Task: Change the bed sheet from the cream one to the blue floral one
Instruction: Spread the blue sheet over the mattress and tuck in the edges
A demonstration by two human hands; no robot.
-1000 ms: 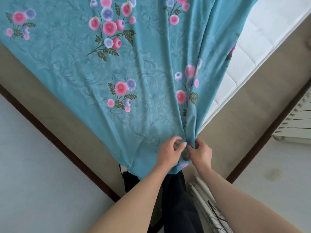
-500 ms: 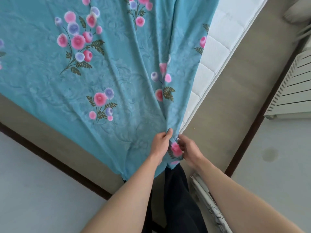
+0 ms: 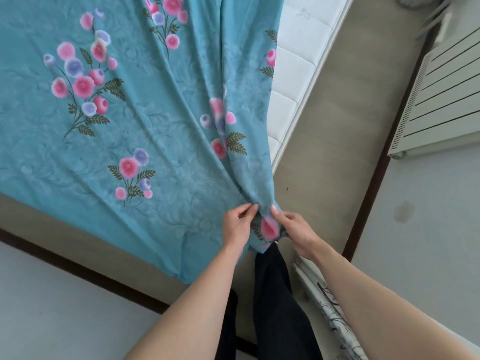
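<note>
The blue floral sheet (image 3: 145, 131) lies spread over the bed and hangs over its near corner in gathered folds. My left hand (image 3: 237, 226) pinches the bunched corner of the sheet from the left side. My right hand (image 3: 296, 231) pinches the same corner from the right, a pink flower showing between the two hands. The white quilted mattress (image 3: 298, 61) is bare along the right edge, beside the sheet. No cream sheet is in view.
The beige bed base (image 3: 335, 141) with a dark wood edge surrounds the mattress. A white radiator (image 3: 441, 100) stands at the right. A white patterned cloth (image 3: 335, 315) lies on the floor by my dark trouser legs (image 3: 275, 294). Grey floor on both sides.
The view has swung left and closer to the corner. My hands have parted slightly on the bunched sheet corner, exposing a pink flower between them.
</note>
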